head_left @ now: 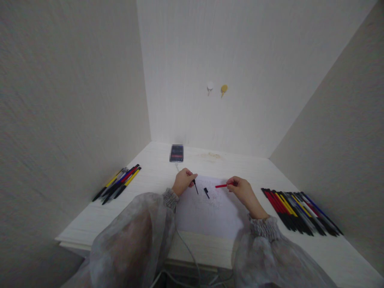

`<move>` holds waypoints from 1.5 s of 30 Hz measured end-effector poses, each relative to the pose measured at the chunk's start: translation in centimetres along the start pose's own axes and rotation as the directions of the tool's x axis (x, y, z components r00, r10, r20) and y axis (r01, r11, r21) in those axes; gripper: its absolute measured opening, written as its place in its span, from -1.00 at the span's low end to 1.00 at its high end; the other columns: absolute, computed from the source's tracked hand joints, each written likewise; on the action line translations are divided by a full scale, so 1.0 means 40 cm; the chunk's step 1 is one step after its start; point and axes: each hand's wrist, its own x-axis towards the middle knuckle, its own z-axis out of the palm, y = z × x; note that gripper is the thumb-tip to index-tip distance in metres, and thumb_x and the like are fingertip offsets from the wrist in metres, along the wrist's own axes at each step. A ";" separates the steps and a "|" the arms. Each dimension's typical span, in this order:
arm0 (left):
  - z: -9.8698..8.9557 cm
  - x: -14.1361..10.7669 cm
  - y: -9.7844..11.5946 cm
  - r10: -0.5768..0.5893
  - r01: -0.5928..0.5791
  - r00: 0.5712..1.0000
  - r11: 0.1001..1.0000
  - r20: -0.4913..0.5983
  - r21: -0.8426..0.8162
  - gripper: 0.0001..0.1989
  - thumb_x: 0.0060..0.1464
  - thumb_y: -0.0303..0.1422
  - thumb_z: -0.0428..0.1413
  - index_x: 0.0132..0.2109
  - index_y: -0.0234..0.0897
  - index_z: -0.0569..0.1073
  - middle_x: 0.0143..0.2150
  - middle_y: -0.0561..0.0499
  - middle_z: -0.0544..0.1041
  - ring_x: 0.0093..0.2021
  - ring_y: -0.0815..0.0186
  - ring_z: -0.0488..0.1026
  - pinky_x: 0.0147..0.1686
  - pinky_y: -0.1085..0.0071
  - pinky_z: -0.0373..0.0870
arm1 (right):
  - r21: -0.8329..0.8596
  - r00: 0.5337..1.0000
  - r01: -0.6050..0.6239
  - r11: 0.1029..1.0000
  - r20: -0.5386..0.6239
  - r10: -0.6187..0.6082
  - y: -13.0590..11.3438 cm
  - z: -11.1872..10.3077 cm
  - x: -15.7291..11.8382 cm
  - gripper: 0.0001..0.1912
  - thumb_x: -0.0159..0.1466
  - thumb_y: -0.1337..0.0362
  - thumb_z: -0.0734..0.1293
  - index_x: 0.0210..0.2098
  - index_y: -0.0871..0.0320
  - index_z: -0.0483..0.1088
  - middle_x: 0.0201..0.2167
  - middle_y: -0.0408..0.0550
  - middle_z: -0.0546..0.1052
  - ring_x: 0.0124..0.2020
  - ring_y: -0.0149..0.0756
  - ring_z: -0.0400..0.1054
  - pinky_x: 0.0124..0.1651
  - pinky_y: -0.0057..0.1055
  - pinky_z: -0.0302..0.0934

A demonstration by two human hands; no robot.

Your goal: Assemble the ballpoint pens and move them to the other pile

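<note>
My left hand (183, 181) is closed in a pinch on a thin dark pen refill (196, 187) with a black upper part. Its tip slants down over a sheet of paper (210, 222). My right hand (240, 189) pinches a red pen barrel (221, 186), whose free end points left toward the other hand. Between both hands, apart from them, a black pen cap (206, 192) lies on the paper. Faint marks show on the sheet.
Several assorted pens (120, 184) lie in a pile at the left. A row of many-coloured pens (300, 212) lies at the right. A phone (177, 153) with a cable is at the back. Two hooks, one white (210, 87) and one yellow (224, 89), are on the wall.
</note>
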 end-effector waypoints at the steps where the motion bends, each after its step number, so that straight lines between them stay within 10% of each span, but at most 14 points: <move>1: -0.001 0.003 -0.002 0.008 -0.008 1.000 1.000 -0.021 -0.014 -0.79 -0.15 -0.28 0.09 -0.51 -0.27 0.21 -0.78 0.16 0.29 -0.75 0.45 0.25 -0.70 0.56 0.14 | -0.033 1.000 -0.010 0.999 0.025 0.011 0.000 0.000 -0.001 -0.91 -0.08 0.39 0.19 -0.56 0.19 0.32 -0.64 -0.14 0.40 -0.55 -0.37 0.27 -0.45 -0.46 0.08; 14: -0.046 0.026 0.005 0.267 -0.229 0.938 0.956 -0.219 0.185 -0.85 -0.15 -0.28 0.07 -0.48 -0.26 0.27 -0.62 0.13 0.33 -0.62 0.45 0.29 -0.55 0.53 0.14 | -0.409 0.960 0.066 0.910 0.276 0.055 -0.005 0.002 -0.019 -0.88 -0.11 0.46 0.25 -0.55 0.21 0.38 -0.54 -0.05 0.45 -0.50 -0.37 0.25 -0.49 -0.50 -0.01; 26: -0.061 0.034 -0.016 0.197 -0.142 0.959 0.956 -0.205 0.257 -0.83 -0.16 -0.28 0.07 -0.53 -0.25 0.26 -0.71 0.13 0.30 -0.64 0.41 0.27 -0.54 0.50 0.10 | -0.360 0.989 0.131 0.924 0.112 -0.096 -0.042 0.019 -0.030 -0.84 0.08 0.26 0.21 -0.51 0.20 0.35 -0.52 -0.01 0.44 -0.49 -0.35 0.26 -0.44 -0.48 0.02; 37: -0.070 0.003 -0.009 0.169 -0.216 0.975 0.878 0.145 0.428 -0.78 -0.48 -0.45 0.21 -0.70 -0.25 0.26 -0.71 0.10 0.27 -0.54 0.33 0.30 -0.44 0.47 0.17 | -0.387 0.995 0.096 0.917 0.067 -0.076 -0.030 0.029 -0.024 -0.81 0.10 0.24 0.18 -0.51 0.19 0.36 -0.49 0.01 0.45 -0.46 -0.33 0.28 -0.41 -0.47 0.04; 45: -0.049 -0.010 0.015 0.230 -0.320 0.944 0.810 0.237 0.491 -0.92 -0.32 -0.38 0.18 -0.59 -0.24 0.41 -0.58 0.03 0.36 -0.43 0.29 0.33 -0.32 0.43 0.21 | -0.515 0.982 0.039 0.856 0.180 0.063 -0.015 0.025 -0.026 -0.89 0.03 0.35 0.23 -0.47 0.21 0.39 -0.48 0.03 0.46 -0.43 -0.30 0.32 -0.42 -0.46 0.03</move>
